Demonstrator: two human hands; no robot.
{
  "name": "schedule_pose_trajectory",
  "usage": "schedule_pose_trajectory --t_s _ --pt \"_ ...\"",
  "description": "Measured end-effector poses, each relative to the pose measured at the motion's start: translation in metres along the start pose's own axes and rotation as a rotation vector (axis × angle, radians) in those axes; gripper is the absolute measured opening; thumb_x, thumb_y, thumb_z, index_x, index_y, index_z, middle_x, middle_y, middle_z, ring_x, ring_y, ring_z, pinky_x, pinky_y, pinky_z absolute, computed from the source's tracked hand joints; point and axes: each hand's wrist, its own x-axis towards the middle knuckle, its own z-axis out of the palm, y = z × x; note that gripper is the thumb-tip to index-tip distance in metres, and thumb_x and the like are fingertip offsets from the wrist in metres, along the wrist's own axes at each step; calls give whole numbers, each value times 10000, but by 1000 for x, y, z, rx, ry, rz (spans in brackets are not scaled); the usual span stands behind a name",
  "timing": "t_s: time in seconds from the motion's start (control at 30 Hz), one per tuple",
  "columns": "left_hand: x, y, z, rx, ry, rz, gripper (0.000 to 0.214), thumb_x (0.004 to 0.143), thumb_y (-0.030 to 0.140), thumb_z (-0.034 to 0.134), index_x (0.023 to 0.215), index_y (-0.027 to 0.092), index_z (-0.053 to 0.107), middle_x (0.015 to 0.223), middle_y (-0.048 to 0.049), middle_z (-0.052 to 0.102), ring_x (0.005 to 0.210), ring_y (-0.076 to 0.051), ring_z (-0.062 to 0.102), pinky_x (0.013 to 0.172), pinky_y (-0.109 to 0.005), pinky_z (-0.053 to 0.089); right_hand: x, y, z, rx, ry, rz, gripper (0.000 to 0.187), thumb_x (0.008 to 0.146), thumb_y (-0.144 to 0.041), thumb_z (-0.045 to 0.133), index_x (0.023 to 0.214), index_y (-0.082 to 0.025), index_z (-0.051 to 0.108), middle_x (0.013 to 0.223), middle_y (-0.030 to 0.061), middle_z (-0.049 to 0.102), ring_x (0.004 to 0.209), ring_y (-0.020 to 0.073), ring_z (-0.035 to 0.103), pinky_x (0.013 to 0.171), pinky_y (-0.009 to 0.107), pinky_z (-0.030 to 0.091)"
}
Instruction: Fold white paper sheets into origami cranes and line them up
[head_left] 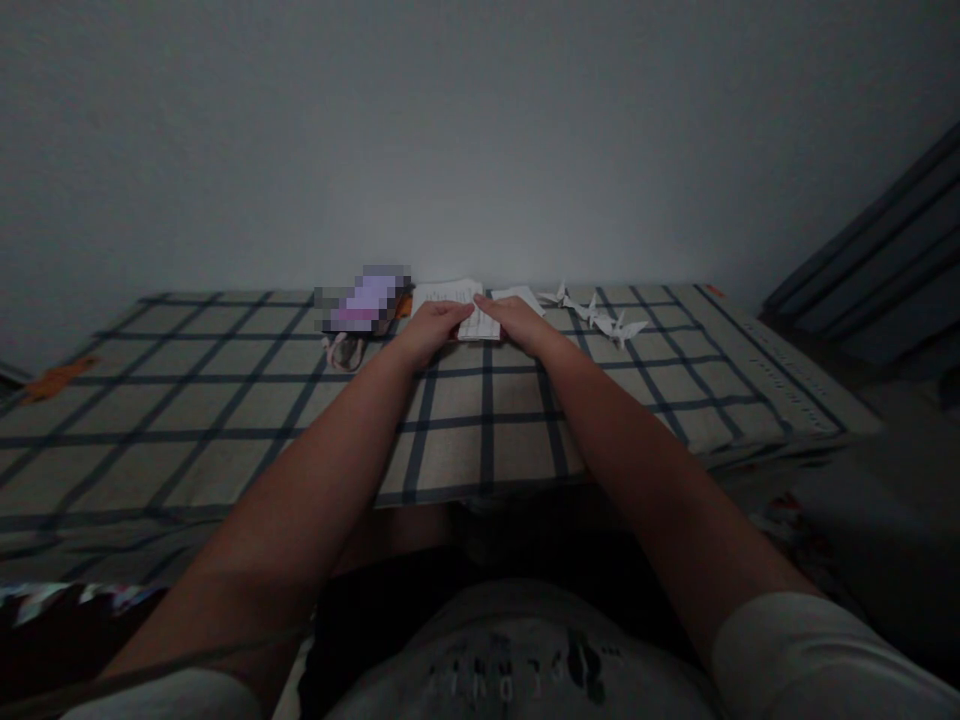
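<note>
A folded piece of printed paper [480,325] is held between my two hands, just above the table. My left hand [436,328] grips its left side with the thumb on top. At the right edge my right hand [516,318] pinches it, thumb pointing inward. Behind the hands lie printed sheets [442,292], partly covered by my fingers. Another white paper [525,296] sits just beyond the right hand. Several white folded paper cranes [596,315] stand in a slanting row to the right.
A checked cloth [487,440] covers the table, which meets a plain wall [480,140]. Left of the papers lies a phone with a purple screen [367,302], blurred out, and a strap [345,352] near it. A dark curtain-like drape [877,230] hangs at the right.
</note>
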Motion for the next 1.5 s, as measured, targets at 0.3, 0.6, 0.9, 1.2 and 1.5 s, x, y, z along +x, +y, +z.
schedule_pose_trajectory --t_s 0.3,0.6,0.9,1.2,1.5 --pt "-4 3 4 78 -78 14 474 653 631 782 741 166 746 731 -50 708 630 -153 567 589 -266 436 4 4 2 63 3 24 474 887 -573 598 649 -163 620 582 4 605 523 102 502 523 230 378" --pt "4 -2 -4 101 -71 -21 418 717 568 748 748 152 725 624 -26 613 523 -103 473 491 -234 338 10 7 0 120 138 4 462 945 -524 534 661 -164 591 555 -8 563 500 95 478 508 225 355" --pt "1 6 -6 384 18 91 330 784 487 661 772 165 727 653 -16 614 590 -126 473 551 -260 333 8 6 1 69 120 -45 507 928 -555 542 599 -169 545 516 -33 492 502 84 435 514 221 313" --pt "4 3 -5 98 55 -25 358 730 496 728 856 162 706 601 19 533 525 -95 437 505 -229 309 4 0 -1 40 112 -21 520 945 -534 541 576 -168 537 496 -30 487 476 79 419 499 220 309" --pt "-2 15 0 -78 20 -68 244 728 405 714 759 168 664 648 -8 573 567 -108 476 528 -225 368 6 -4 -2 135 175 7 504 972 -529 504 619 -172 552 516 -34 481 469 70 427 494 200 344"
